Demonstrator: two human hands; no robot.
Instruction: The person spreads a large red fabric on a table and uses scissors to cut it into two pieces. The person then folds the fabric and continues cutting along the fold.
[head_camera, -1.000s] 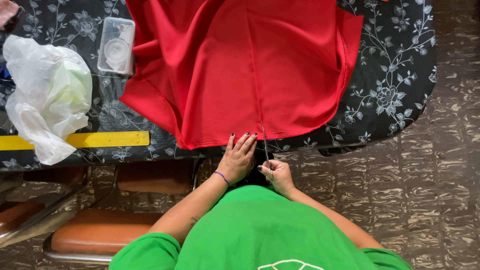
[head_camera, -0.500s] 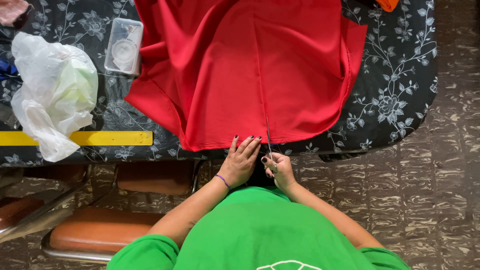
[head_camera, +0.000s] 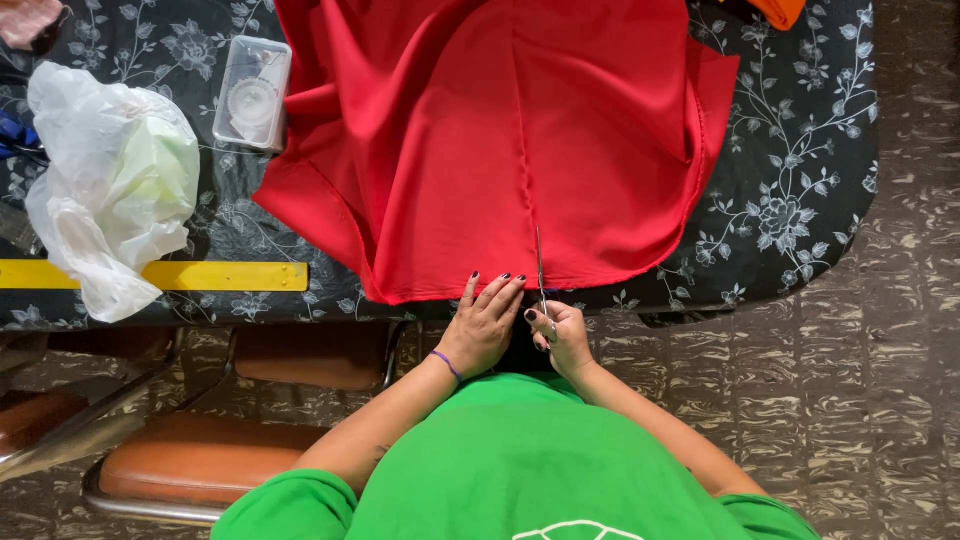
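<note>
A large piece of red fabric (head_camera: 500, 130) lies spread over a table with a black floral cloth (head_camera: 800, 200). Its near edge hangs by the table's front. My left hand (head_camera: 482, 325) rests flat with fingers spread at that near edge of the fabric. My right hand (head_camera: 560, 335) grips a pair of scissors (head_camera: 541, 270), whose thin blades point away from me along a crease in the red fabric.
A crumpled white plastic bag (head_camera: 105, 190) and a clear plastic box (head_camera: 253, 92) sit at the left of the table. A yellow ruler (head_camera: 170, 276) lies along the front edge. A brown padded chair (head_camera: 190, 470) stands at the lower left.
The scissor blades have moved a little farther into the red fabric along the crease. Both hands stay at the near edge.
</note>
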